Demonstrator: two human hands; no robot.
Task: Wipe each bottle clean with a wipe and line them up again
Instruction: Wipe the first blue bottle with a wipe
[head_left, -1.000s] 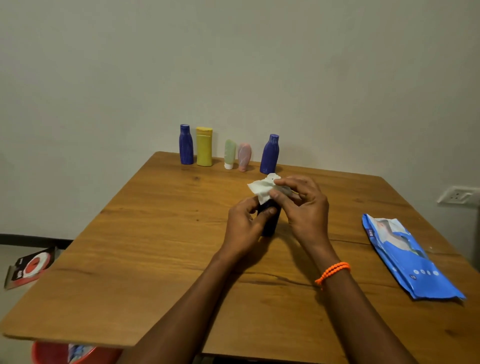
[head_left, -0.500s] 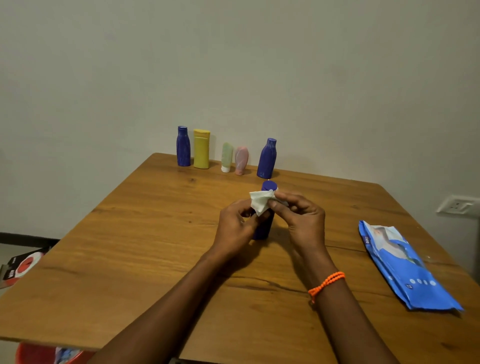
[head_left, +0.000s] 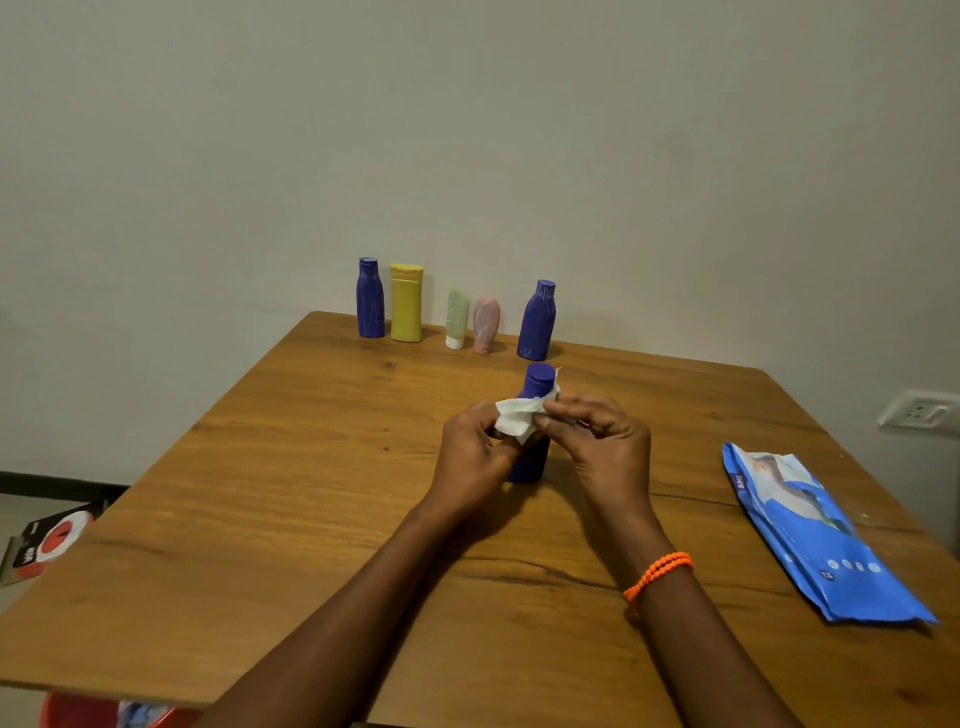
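Observation:
A dark blue bottle (head_left: 535, 387) stands upright at the middle of the wooden table (head_left: 291, 483). My left hand (head_left: 470, 457) grips its body from the left. My right hand (head_left: 602, 447) pinches a white wipe (head_left: 515, 420) against the bottle's neck, just under the cap. At the far edge stands a row: a blue bottle (head_left: 370, 299), a yellow bottle (head_left: 406, 303), a green tube (head_left: 457, 318), a pink tube (head_left: 485, 324) and another blue bottle (head_left: 537, 321).
A blue pack of wipes (head_left: 810, 535) lies flat near the table's right edge. A red bin (head_left: 78, 712) shows below the front left corner, and a black and red box (head_left: 47, 540) lies on the floor at left. A wall socket (head_left: 917, 410) is at right.
The wipe has come down from over the cap to the bottle's neck, so the blue cap now shows. Both hands stay on the bottle.

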